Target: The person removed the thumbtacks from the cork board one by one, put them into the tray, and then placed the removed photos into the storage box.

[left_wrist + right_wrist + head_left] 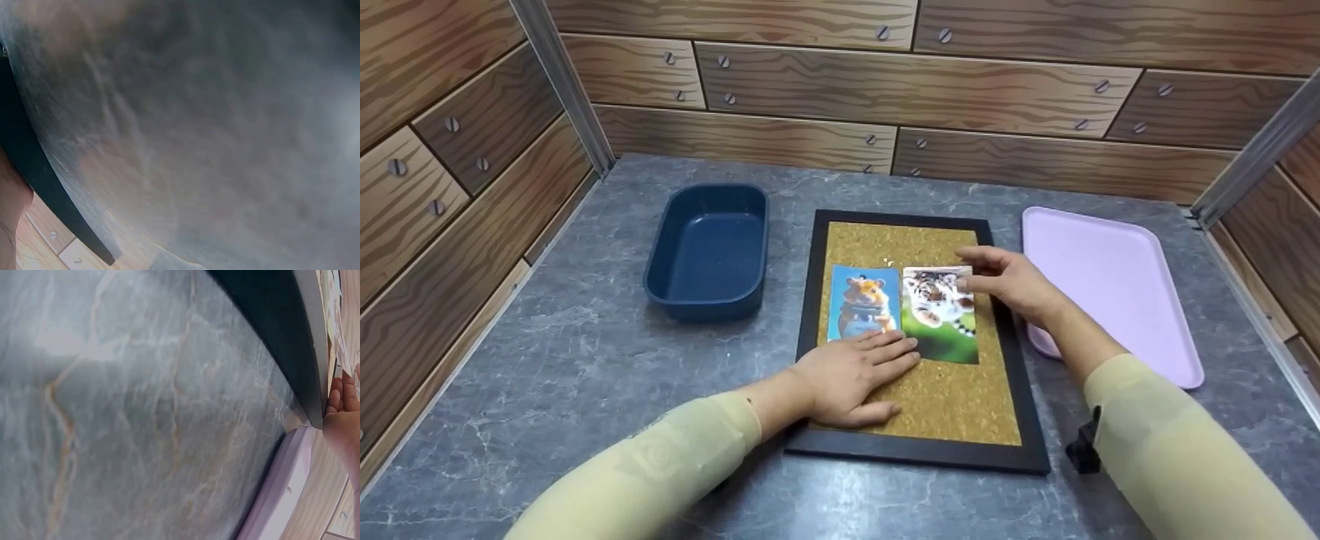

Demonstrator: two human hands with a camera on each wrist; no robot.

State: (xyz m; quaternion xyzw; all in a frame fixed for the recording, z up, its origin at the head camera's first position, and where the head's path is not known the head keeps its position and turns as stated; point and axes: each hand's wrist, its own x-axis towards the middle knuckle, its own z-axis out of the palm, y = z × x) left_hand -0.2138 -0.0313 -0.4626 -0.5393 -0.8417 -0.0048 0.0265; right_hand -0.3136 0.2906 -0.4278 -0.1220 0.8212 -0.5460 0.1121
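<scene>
A cork board (952, 401) with a black frame lies on the table in the head view. Side by side on its cork are a hamster picture (864, 300) with a blue background and a tiger picture (937, 341) with a green lower part. My left hand (851, 379) lies flat, fingers spread, over the bottom edge of the hamster picture and the tiger picture's lower left. At the tiger picture's upper right corner is my right hand (1012, 285), thumb touching that edge and the other fingers extended above it. In the right wrist view, its fingers (336, 395) are beside a picture's edge.
A dark blue bin (705, 307) stands left of the board. To the right, a lilac tray (1110, 292) lies close to the frame, under my right forearm. Wood-patterned walls (840, 82) enclose the grey marbled table (585, 360).
</scene>
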